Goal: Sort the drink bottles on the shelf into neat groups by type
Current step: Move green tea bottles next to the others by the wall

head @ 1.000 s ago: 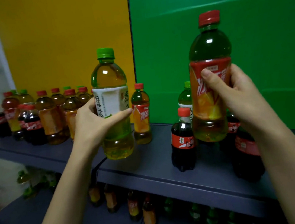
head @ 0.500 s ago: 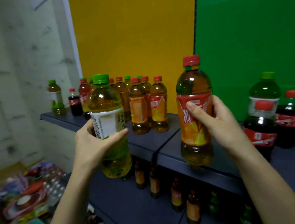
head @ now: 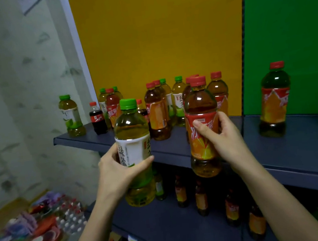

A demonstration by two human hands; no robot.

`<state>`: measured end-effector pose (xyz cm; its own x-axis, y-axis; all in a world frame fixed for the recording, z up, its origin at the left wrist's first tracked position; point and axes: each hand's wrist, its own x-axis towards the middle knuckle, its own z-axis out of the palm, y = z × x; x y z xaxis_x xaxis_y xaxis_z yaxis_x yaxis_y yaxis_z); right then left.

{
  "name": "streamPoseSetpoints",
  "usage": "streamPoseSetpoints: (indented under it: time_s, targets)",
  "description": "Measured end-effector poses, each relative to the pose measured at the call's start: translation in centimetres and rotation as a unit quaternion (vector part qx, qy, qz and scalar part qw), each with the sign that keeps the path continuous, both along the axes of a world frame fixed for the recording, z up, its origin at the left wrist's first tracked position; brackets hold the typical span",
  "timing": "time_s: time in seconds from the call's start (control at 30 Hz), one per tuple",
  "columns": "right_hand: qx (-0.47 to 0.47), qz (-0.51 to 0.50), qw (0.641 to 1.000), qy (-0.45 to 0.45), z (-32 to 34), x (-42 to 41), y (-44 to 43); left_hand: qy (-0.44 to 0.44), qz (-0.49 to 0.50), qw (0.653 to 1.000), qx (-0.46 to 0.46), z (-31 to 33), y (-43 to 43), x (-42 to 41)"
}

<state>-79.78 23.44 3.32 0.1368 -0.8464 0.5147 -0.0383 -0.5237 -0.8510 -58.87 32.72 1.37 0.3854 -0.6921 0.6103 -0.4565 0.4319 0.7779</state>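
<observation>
Head view: left hand (head: 118,172) is wrapped around a green-cap tea bottle (head: 134,153), held upright in the air in front of the upper shelf (head: 169,149), thumb lying across the lower edge of the white label, the other fingers hidden behind the bottle, palm on its left side. Bottle base hangs below the shelf's front lip, over the lower shelf (head: 165,218). Right hand (head: 223,138) grips a red-cap iced tea bottle (head: 202,129), also upright and off the shelf, thumb pressed on the front of the red-orange label near its top, fingers curled round the right side and back; cap and shoulder stick out above the hand, base below it. The two held bottles are near each other, not touching. Far on the upper shelf, against the yellow panel (head: 160,31), stands a mixed cluster (head: 164,104) of red-cap and green-cap bottles. Left of it a small cola bottle (head: 97,120), and a lone green tea bottle (head: 70,115) at the far left end. On the right, in front of the green panel (head: 290,26), a single red-cap bottle (head: 273,100) stands well apart from the rest. Lower shelf carries a row of small bottles (head: 200,197), dim. Clutter at bottom left is too blurred to tell.
</observation>
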Motion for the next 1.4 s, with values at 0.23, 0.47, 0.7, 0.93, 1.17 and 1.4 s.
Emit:
streamPoseSetpoints:
  time_s: [0.23, 0.47, 0.7, 0.93, 1.17, 1.4]
  targets:
    - [-0.001, -0.042, 0.999, 0.004, -0.1, 6.0, -3.2, -0.001, -0.009, 1.000, 0.002, -0.4, -2.8, 5.9]
    - [-0.014, -0.090, 0.996, 0.019, -0.7, 11.1, -8.2, -0.001, -0.018, 1.000, 0.001, -0.6, -7.1, 11.8]
    - [-0.021, -0.131, 0.990, 0.044, -1.0, 14.3, -12.0, -0.017, -0.035, 0.999, -0.008, 0.0, -12.1, 17.3]
    - [-0.017, -0.191, 0.980, 0.060, -0.8, 15.7, -11.0, 0.004, -0.043, 0.999, -0.011, -0.6, -14.7, 21.4]
    - [-0.115, -0.336, 0.932, 0.070, -3.5, 15.6, -9.1, 0.027, -0.032, 0.999, -0.017, -1.9, -15.6, 26.8]
    - [-0.102, -0.261, 0.955, 0.101, -4.0, 23.0, -7.6, 0.022, -0.026, 0.999, -0.016, -1.5, -17.3, 34.4]
